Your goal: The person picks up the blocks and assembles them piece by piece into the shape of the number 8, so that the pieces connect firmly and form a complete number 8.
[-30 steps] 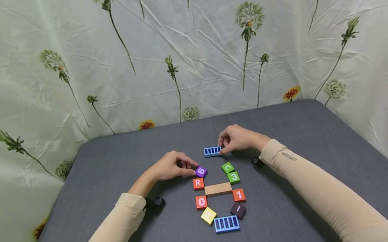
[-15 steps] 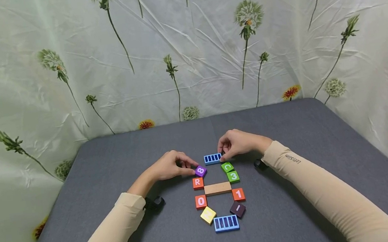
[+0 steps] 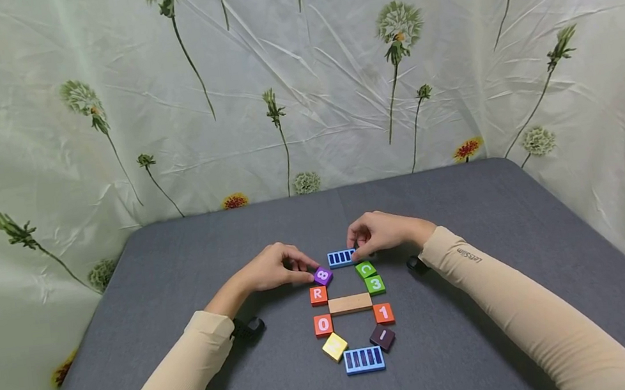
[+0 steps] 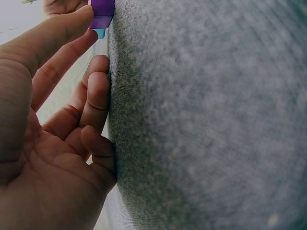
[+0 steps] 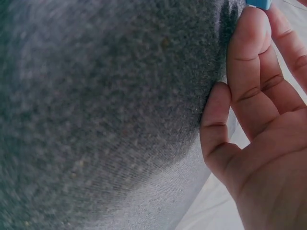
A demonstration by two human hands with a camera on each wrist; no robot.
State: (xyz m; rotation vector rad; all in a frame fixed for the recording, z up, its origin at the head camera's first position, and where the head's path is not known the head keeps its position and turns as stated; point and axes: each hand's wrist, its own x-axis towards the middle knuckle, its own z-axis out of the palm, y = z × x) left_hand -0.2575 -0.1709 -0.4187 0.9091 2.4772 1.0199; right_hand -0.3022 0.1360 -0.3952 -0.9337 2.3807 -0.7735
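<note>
My left hand pinches a small purple block marked 8 between thumb and index finger. The left wrist view shows the same purple block at the fingertips, with the other fingers resting along the cloth. My right hand holds the right end of a blue slotted block, thumb in front and fingers behind. Only a corner of that blue block shows at the top of the right wrist view. It lies just behind and between the purple block and a green C block.
Nearer lie a green 3 block, red R block, wooden bar, red 0 and 1 blocks, yellow block, dark block and second blue slotted block. Grey cloth covers the table.
My right hand has drawn the far blue slotted block toward me, up close to the purple and green C blocks. The left hand has stayed at the purple block.
</note>
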